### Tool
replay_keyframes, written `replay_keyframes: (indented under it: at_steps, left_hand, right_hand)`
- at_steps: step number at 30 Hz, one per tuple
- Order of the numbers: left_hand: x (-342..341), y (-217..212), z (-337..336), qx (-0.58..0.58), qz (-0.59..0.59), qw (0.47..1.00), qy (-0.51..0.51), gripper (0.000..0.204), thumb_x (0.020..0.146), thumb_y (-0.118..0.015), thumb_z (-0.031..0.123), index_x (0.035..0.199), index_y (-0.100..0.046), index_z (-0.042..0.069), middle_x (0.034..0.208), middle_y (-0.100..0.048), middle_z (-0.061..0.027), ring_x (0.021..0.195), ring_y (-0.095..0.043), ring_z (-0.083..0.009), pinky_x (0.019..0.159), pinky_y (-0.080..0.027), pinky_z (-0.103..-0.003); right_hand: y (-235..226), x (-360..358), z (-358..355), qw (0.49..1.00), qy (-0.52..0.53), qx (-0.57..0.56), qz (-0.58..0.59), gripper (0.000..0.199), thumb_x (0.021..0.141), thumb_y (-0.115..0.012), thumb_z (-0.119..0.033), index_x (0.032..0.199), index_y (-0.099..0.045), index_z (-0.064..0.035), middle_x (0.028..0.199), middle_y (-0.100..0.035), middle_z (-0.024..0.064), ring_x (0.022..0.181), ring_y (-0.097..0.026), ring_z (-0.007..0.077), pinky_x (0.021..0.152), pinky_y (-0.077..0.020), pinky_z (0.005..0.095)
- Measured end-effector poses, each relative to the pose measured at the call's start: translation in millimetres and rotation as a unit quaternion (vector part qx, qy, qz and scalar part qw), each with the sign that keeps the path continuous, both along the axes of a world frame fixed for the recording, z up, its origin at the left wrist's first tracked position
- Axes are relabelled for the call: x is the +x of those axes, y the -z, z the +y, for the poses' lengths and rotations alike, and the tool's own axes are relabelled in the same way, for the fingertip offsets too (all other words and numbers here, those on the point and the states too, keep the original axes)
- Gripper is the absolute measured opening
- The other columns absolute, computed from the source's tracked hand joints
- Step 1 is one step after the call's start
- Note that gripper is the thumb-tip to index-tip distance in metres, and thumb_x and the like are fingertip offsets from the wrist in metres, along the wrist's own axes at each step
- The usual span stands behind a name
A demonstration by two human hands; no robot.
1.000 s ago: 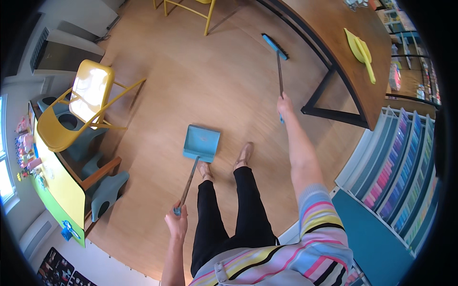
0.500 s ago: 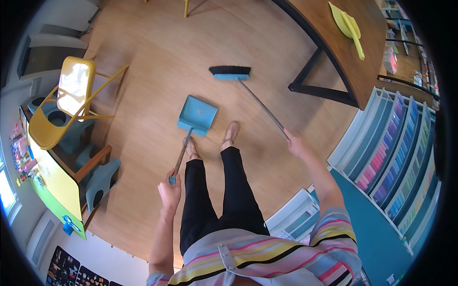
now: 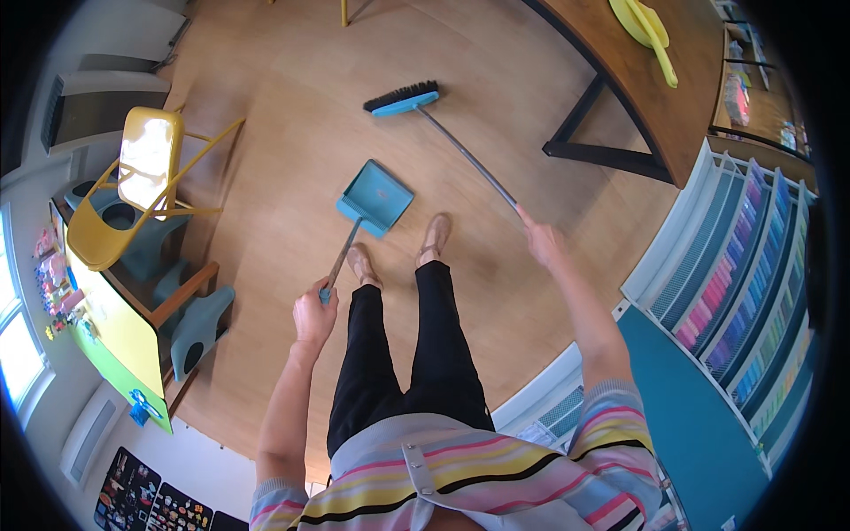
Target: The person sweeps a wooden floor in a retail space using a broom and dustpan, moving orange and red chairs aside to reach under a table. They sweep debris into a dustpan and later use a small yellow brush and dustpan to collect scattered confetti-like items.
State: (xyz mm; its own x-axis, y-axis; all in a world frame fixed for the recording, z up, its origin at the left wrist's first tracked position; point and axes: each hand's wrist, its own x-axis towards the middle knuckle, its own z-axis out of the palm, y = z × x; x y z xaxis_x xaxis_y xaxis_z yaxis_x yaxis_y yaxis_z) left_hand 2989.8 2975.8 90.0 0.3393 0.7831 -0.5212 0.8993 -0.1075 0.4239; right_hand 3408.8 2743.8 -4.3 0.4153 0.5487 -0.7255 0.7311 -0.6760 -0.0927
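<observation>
My left hand [image 3: 315, 311] is closed around the upper end of the handle of a blue long-handled dustpan [image 3: 379, 196]. The pan rests on the wooden floor just ahead of my feet, its open side facing away from me. My right hand [image 3: 544, 241] grips the grey stick of a broom [image 3: 404, 100] with a blue head and black bristles. That broom head is farther off than the pan, apart from it, with the bristles turned to the far side. Whether the bristles touch the floor I cannot tell.
A yellow folding chair [image 3: 104, 232] and grey chairs [image 3: 202, 331] stand by a green-topped table [image 3: 124, 354] at left. At far right, a brown table [image 3: 677, 115] with black legs carries a yellow hand brush and dustpan [image 3: 651, 35]. A rack of coloured items [image 3: 730, 292] is at right.
The broom head has moved farther away and a little left, and has tilted. The dustpan has shifted slightly right and away, turning a little. Both hands keep their hold.
</observation>
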Motion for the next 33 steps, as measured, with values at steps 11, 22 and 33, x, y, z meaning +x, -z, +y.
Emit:
replay_keyframes:
  at_steps: [11,22,33]
  left_hand:
    - [15.9,15.9,40.7,0.023,0.006,0.999,0.029,0.026,0.078,-0.063,0.022,0.096,-0.065,0.003,0.075,-0.064,-0.0193,0.074,-0.063,-0.0341,0.065,-0.050,-0.038]
    - [81.9,26.6,91.8,0.008,0.054,0.995,0.084,0.022,0.078,-0.059,0.020,0.091,-0.066,0.004,0.079,-0.064,-0.0193,0.077,-0.062,-0.0358,0.071,-0.050,-0.042]
    - [58.5,13.7,94.8,0.006,0.039,0.996,0.076,0.021,0.078,-0.059,0.021,0.091,-0.066,0.005,0.079,-0.064,-0.0188,0.076,-0.062,-0.0359,0.070,-0.050,-0.043]
  right_hand:
    - [-54.1,7.3,-104.0,0.993,0.098,0.020,0.069,0.055,0.088,-0.051,-0.013,0.136,-0.036,-0.0365,0.071,-0.058,0.0169,0.059,-0.053,0.0257,0.059,-0.0453,0.0382]
    - [35.0,-170.5,-9.3,0.909,0.395,0.128,0.048,0.048,0.090,-0.042,-0.016,0.136,-0.035,-0.0082,0.070,-0.056,0.0236,0.068,-0.057,0.0372,0.065,-0.0441,0.0447]
    - [-114.5,-205.9,-40.8,0.850,0.389,0.166,0.314,0.047,0.090,-0.049,-0.009,0.134,-0.042,-0.0227,0.064,-0.050,0.0036,0.050,-0.050,0.0152,0.049,-0.0418,0.0298]
